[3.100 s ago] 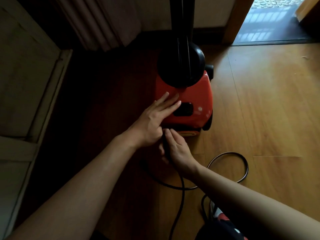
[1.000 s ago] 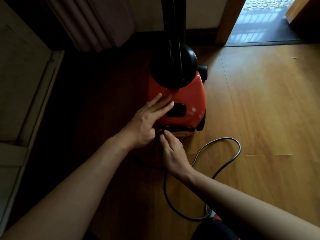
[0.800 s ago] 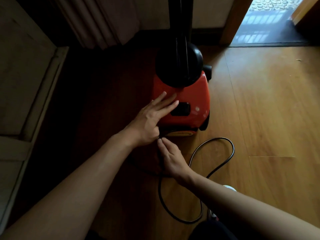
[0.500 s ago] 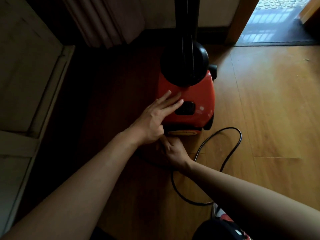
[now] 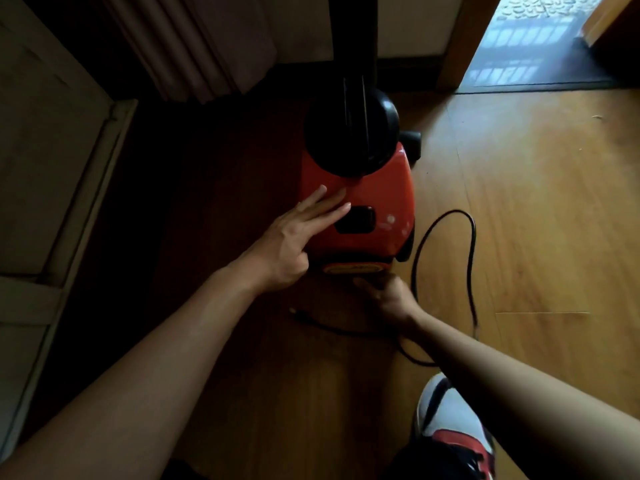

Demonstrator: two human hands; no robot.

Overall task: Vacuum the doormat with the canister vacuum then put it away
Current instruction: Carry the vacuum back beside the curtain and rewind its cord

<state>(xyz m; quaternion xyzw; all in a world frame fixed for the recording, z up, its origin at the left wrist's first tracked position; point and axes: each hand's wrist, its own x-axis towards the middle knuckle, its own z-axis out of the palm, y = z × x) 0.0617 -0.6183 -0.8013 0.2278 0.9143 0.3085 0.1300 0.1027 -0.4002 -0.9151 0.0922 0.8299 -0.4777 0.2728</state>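
Meanwhile the left hand lies flat, fingers spread, on the red vacuum by the curtain; the right hand pinches its cord, whose loose loop could kink or snag.

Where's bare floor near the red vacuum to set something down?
Open floor lies right of the vacuum, beyond the cord loop, up to the doorway mat. Dark floor between vacuum and pale panel also looks bare. Behind the vacuum is crowded: both hands, cord, shoe.
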